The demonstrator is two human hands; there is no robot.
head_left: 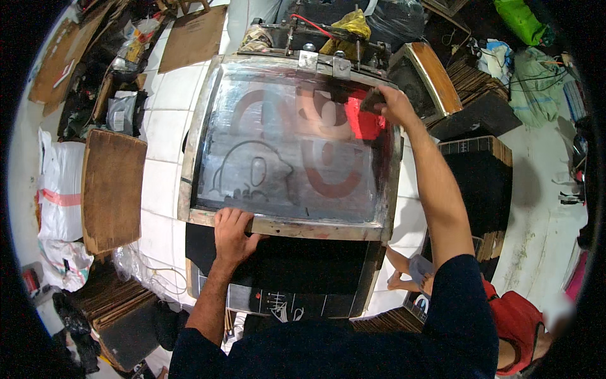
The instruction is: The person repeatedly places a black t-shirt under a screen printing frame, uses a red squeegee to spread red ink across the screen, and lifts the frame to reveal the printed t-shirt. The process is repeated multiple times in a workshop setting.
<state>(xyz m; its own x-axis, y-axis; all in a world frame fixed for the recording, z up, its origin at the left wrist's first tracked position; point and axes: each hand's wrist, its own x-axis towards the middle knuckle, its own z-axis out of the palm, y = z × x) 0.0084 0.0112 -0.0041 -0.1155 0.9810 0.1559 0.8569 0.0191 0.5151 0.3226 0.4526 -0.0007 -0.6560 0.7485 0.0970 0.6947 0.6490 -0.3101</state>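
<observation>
The right hand [396,106] is closed on a dark, blocky tool [371,101], held over the far right part of a taut, translucent grey mesh [252,142]; just below and around that tool spreads a bright red, wet-looking patch [365,128]; the left hand [233,235], well apart and nearer the person, is clasped over the near bar of a worn, pale rectangular frame [315,231]; the mesh, marked with rounded outlines, fills that frame between the two hands; from where I stand, a flat black board [303,262] shows nearer the person than the left hand's grip; left of the right hand, silvery metal blocks [308,62] sit along the frame's far edge.
</observation>
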